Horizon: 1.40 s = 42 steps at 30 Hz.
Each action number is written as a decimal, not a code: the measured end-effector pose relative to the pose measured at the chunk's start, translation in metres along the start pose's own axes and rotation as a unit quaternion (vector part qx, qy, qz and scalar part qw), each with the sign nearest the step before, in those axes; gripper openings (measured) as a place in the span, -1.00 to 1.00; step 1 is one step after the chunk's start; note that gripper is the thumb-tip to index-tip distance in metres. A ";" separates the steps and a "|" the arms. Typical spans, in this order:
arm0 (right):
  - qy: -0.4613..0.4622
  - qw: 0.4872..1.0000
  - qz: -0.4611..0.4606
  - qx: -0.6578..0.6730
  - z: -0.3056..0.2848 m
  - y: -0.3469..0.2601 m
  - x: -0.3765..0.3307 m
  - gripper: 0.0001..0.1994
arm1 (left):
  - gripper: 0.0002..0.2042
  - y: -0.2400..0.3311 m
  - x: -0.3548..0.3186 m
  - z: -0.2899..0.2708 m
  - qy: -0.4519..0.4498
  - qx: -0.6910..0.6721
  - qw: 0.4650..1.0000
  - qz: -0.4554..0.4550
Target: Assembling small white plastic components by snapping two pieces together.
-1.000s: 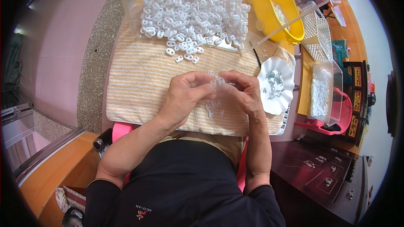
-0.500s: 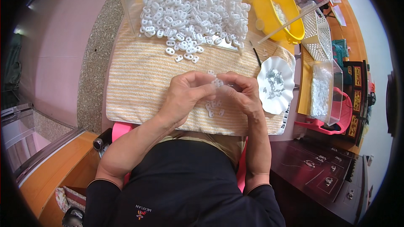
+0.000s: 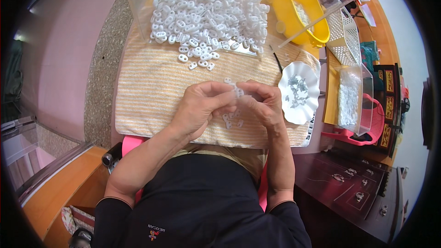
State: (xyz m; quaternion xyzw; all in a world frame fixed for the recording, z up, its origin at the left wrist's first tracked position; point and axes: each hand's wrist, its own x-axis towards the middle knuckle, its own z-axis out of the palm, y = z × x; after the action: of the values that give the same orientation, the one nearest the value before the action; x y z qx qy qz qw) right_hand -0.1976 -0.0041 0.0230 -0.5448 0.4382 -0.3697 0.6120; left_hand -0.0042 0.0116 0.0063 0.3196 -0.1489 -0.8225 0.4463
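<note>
My left hand (image 3: 202, 105) and my right hand (image 3: 262, 102) meet over the striped towel, fingertips pinched together. Between them is a small white two-hole plastic piece (image 3: 239, 92), gripped from both sides and partly covered by the fingers. Below the hands a few loose white pieces (image 3: 228, 124) lie on the towel, and another white piece (image 3: 228, 80) shows just beyond the fingertips. To the right of my right hand stands a white wavy-edged dish (image 3: 311, 105) with many small grey metal-looking bits in it.
A large heap of white two-hole pieces (image 3: 206, 14) spills from a clear bin onto the towel (image 3: 142, 96). At the far right are a yellow basin (image 3: 285, 4), a white perforated basket (image 3: 342, 32) and a clear box of white parts (image 3: 350, 96). A thin black stick (image 3: 277, 62) lies near the dish.
Both hands keep their pinch on the white piece with hardly any movement. The whole view has shifted slightly, so the heap and dish appear a little further left.
</note>
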 end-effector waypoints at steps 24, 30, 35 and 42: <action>0.001 0.995 -0.094 0.037 0.015 -0.013 -0.006 -0.77 | -0.91 0.006 -0.003 0.001 -0.126 -0.042 0.990 -0.043; 0.008 0.991 -0.130 -0.024 0.019 -0.017 -0.011 -0.78 | -0.90 0.003 -0.005 0.000 -0.144 -0.048 0.988 -0.027; 0.013 0.990 -0.138 -0.039 0.022 -0.021 -0.013 -0.80 | -0.90 0.001 -0.006 0.001 -0.147 -0.043 0.988 -0.009; -0.016 0.979 -0.183 -0.092 0.018 -0.024 -0.011 -0.79 | -0.91 -0.001 -0.005 0.003 -0.144 -0.038 0.989 -0.008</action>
State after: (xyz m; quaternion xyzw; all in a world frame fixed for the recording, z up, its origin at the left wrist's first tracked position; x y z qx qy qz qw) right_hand -0.1839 0.0087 0.0488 -0.6757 0.3537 -0.4243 0.4882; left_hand -0.0046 0.0163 0.0099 0.1816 -0.1778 -0.8685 0.4255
